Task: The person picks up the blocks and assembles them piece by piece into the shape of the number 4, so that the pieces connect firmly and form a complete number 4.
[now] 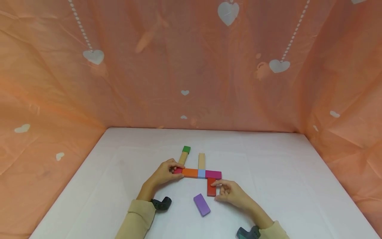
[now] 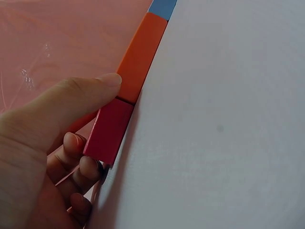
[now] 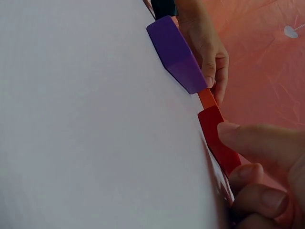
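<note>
My left hand (image 1: 165, 171) is at the left end of a row of blocks, its thumb and fingers round a crimson block (image 2: 109, 130). An orange block (image 1: 190, 173), a light blue block (image 1: 201, 173) and a magenta block (image 1: 213, 174) continue the row. My right hand (image 1: 234, 193) holds a red block (image 1: 211, 189) below the magenta one, a fingertip on its top and the thumb by its near right corner. Two tan blocks (image 1: 201, 161) point away from the row. A green block (image 1: 186, 149) sits at the far end of the left one.
A purple block (image 1: 202, 205) lies at an angle on the white table (image 1: 277, 172), between the forearms. Dark wrist devices (image 1: 162, 203) are on both wrists. Orange sheeting (image 1: 206, 76) with pale hearts surrounds the table's back and sides.
</note>
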`<action>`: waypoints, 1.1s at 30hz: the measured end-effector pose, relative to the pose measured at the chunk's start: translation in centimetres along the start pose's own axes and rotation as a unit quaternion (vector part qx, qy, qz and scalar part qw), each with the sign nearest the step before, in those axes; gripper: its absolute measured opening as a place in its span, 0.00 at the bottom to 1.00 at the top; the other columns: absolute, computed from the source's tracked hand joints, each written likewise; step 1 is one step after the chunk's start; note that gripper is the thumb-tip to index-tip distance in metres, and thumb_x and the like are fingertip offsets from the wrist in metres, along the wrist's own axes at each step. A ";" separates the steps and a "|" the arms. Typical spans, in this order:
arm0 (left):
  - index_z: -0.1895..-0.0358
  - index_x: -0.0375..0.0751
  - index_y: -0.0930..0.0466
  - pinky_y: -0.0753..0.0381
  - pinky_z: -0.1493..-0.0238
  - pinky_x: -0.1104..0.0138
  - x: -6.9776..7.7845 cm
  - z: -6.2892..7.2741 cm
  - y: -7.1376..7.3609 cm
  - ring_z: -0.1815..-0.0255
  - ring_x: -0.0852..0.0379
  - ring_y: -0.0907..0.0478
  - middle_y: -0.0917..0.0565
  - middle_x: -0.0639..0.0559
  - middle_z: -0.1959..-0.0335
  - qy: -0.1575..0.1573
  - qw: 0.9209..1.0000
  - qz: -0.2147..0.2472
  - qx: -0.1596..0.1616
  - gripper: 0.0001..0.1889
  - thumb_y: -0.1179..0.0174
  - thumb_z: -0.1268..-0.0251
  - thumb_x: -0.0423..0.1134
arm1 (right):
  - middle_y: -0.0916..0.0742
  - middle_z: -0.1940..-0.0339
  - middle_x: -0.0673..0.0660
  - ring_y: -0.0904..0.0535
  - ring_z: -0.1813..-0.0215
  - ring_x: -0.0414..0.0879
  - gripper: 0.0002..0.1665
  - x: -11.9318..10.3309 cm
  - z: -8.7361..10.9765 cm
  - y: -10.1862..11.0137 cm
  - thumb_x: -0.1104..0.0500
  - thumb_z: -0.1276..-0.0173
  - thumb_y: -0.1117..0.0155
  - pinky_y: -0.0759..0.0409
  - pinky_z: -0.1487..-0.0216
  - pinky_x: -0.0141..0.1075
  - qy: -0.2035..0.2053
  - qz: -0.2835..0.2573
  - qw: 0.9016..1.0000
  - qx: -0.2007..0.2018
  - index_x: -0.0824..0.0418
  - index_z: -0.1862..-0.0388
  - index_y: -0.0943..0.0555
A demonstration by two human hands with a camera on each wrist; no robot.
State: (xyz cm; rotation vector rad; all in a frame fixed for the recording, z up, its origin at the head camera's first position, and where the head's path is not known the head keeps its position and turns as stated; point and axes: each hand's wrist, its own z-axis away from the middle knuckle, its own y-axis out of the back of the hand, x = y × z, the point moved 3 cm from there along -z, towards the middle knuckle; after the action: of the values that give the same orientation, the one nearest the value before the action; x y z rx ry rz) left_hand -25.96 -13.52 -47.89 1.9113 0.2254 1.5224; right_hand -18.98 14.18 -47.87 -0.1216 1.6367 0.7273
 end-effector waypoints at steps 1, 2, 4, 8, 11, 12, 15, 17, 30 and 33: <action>0.56 0.39 0.14 0.34 0.64 0.75 0.0 0.0 0.0 0.66 0.61 0.34 0.27 0.48 0.69 0.000 1.000 0.000 -0.001 0.14 0.30 0.47 0.38 | 0.28 0.80 0.46 0.37 0.78 0.28 0.25 0.0 0.0 0.0 0.67 0.45 0.30 0.38 0.77 0.23 -0.002 0.001 1.000 0.001 0.75 0.48 0.23; 0.56 0.40 0.14 0.34 0.64 0.75 0.0 0.0 0.0 0.66 0.61 0.34 0.27 0.48 0.69 0.001 1.000 0.001 -0.001 0.14 0.30 0.47 0.38 | 0.28 0.80 0.46 0.37 0.78 0.28 0.24 0.0 0.0 0.0 0.67 0.44 0.31 0.38 0.76 0.23 -0.004 0.002 1.000 0.003 0.75 0.48 0.23; 0.55 0.40 0.14 0.34 0.64 0.75 -0.1 -0.1 -0.1 0.66 0.61 0.34 0.27 0.49 0.69 0.004 1.000 0.002 -0.002 0.14 0.30 0.47 0.38 | 0.29 0.80 0.45 0.36 0.77 0.28 0.24 0.0 0.1 0.0 0.66 0.44 0.31 0.37 0.76 0.23 -0.007 0.003 1.000 0.006 0.75 0.48 0.23; 0.55 0.40 0.14 0.34 0.64 0.76 -0.2 -0.2 -0.2 0.66 0.62 0.34 0.27 0.50 0.69 0.011 1.000 0.000 -0.002 0.14 0.30 0.47 0.38 | 0.29 0.80 0.46 0.36 0.77 0.28 0.24 0.0 0.1 0.0 0.66 0.43 0.31 0.37 0.75 0.23 -0.014 0.001 1.000 0.008 0.75 0.48 0.22; 0.55 0.40 0.14 0.34 0.64 0.76 -0.2 -0.2 -0.2 0.66 0.62 0.34 0.27 0.50 0.69 0.012 1.000 -0.004 -0.001 0.14 0.29 0.47 0.38 | 0.28 0.79 0.46 0.36 0.77 0.29 0.24 0.0 0.1 0.0 0.65 0.42 0.31 0.36 0.74 0.23 -0.021 0.003 1.000 0.006 0.74 0.48 0.22; 0.55 0.40 0.14 0.34 0.64 0.76 -0.2 -0.3 -0.2 0.66 0.62 0.34 0.27 0.50 0.69 0.011 1.000 -0.003 -0.001 0.14 0.29 0.47 0.38 | 0.28 0.79 0.46 0.36 0.77 0.29 0.24 0.0 0.1 0.1 0.65 0.42 0.31 0.36 0.74 0.23 -0.024 0.004 1.000 0.006 0.74 0.48 0.22; 0.55 0.40 0.14 0.34 0.64 0.75 -0.1 -0.2 -0.2 0.66 0.61 0.34 0.27 0.49 0.69 0.008 1.000 -0.001 -0.002 0.15 0.30 0.47 0.38 | 0.28 0.79 0.47 0.36 0.77 0.29 0.23 -0.1 0.0 0.1 0.65 0.43 0.31 0.37 0.75 0.23 -0.029 0.009 1.000 0.005 0.73 0.48 0.21; 0.55 0.40 0.14 0.34 0.64 0.75 0.0 -0.2 -0.2 0.66 0.61 0.34 0.27 0.48 0.69 0.005 1.000 0.000 -0.002 0.15 0.30 0.47 0.38 | 0.28 0.79 0.46 0.36 0.77 0.29 0.22 -0.2 -0.1 0.0 0.65 0.43 0.31 0.37 0.75 0.23 -0.026 0.014 1.000 0.004 0.73 0.49 0.21; 0.56 0.40 0.14 0.34 0.65 0.75 -0.2 0.1 0.0 0.66 0.62 0.34 0.27 0.50 0.70 0.012 1.000 -0.005 0.001 0.15 0.29 0.48 0.38 | 0.26 0.80 0.51 0.35 0.76 0.28 0.20 -0.5 -0.5 -0.8 0.65 0.45 0.29 0.35 0.72 0.24 -0.007 0.043 0.999 0.002 0.70 0.52 0.19; 0.56 0.40 0.14 0.34 0.65 0.75 -0.1 -0.2 0.0 0.66 0.61 0.34 0.28 0.49 0.70 0.012 1.000 0.002 -0.001 0.15 0.29 0.48 0.37 | 0.26 0.81 0.54 0.35 0.76 0.28 0.20 -0.7 -0.6 -0.6 0.65 0.45 0.29 0.35 0.72 0.24 0.004 0.046 0.999 0.007 0.70 0.53 0.18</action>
State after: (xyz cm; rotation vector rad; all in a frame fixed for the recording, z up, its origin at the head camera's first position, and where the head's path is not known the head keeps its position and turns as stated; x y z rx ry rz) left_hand -26.22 -13.49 -47.97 1.8940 0.2308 1.5490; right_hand -19.04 13.18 -47.49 -0.0397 1.6630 0.7872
